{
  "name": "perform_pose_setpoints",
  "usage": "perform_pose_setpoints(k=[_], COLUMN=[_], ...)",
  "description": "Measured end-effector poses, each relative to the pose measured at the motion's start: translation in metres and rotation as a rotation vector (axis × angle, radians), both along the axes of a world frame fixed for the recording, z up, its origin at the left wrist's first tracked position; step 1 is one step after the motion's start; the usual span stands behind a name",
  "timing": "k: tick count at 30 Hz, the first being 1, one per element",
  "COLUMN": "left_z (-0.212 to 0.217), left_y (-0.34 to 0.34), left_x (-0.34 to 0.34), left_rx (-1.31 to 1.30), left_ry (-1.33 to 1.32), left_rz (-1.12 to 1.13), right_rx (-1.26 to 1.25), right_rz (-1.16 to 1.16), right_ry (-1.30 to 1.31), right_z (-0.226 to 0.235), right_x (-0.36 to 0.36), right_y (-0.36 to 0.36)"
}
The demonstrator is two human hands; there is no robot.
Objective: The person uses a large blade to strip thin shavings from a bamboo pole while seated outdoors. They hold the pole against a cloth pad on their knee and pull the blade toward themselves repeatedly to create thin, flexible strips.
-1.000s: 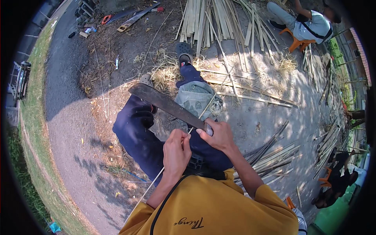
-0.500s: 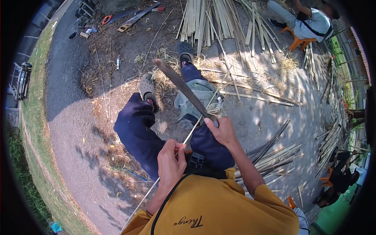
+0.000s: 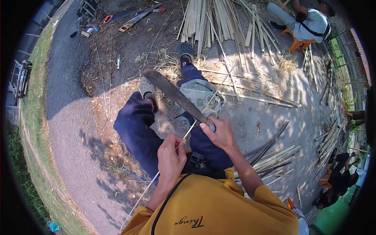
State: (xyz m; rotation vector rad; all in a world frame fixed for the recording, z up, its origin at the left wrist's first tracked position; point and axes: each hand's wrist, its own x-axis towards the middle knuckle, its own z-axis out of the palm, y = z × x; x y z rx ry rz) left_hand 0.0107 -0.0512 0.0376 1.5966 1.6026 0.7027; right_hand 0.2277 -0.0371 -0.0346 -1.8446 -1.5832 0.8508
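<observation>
Head view: The right hand (image 3: 220,134) is wrapped tight around the handle of a big knife (image 3: 174,95). The blade is long, broad and dark, dull with wear, and points up and to the left over the person's knees. The left hand (image 3: 171,159) pinches a thin bamboo strip (image 3: 145,191) between thumb and fingers. The strip is pale, narrow and straight; it runs from the lower left, through the left hand, up to the blade near the handle, where it meets the cutting edge. Both hands sit above the lap, over dark blue trousers (image 3: 135,131). A grey cloth (image 3: 200,94) lies across the right knee. More split bamboo (image 3: 219,19) is piled on the ground ahead.
</observation>
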Motion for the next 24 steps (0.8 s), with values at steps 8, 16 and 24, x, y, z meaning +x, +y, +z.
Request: perform_pose_setpoints(k=[8, 16, 24], left_z=[0.007, 0.039, 0.013], left_y=[-0.005, -0.014, 0.007], left_x=[-0.013, -0.032, -0.033], left_rx=[-0.056, -0.149, -0.155], left_ry=[-0.022, -0.026, 0.013], left_rz=[0.012, 0.032, -0.096], right_rx=[-0.006, 0.002, 0.050], right_rz=[-0.025, -0.129, -0.030], right_ry=[0.021, 0.050, -0.027], right_z=[-0.003, -0.011, -0.003], right_x=[0.001, 0.010, -0.001], right_y=[0.001, 0.009, -0.004])
